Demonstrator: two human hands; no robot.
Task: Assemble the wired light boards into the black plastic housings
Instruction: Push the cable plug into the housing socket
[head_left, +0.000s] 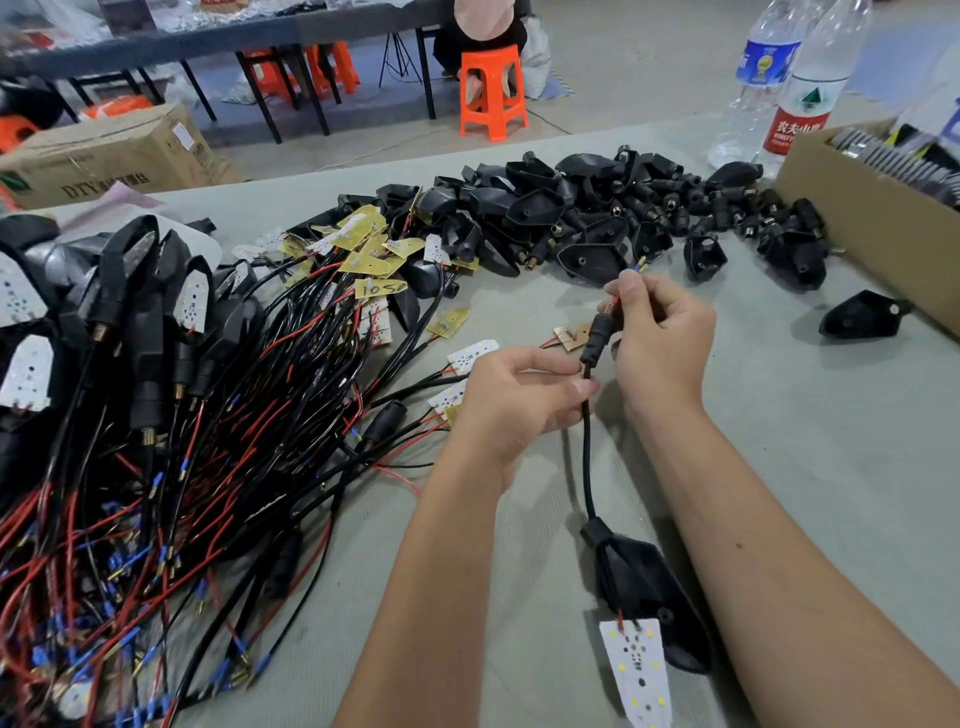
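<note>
Cardboard box (104, 161) reads "DTY"; left hand (511, 400), right hand (660, 338) pinch cable (588, 452).

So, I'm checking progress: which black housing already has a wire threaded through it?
The housing lying between the forearms, its light board hanging out; the others sit unwired.

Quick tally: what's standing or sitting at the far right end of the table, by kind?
Water bottles: 2
Cardboard box: 1
Lone black housing beside the box: 1
Total: 4
</note>
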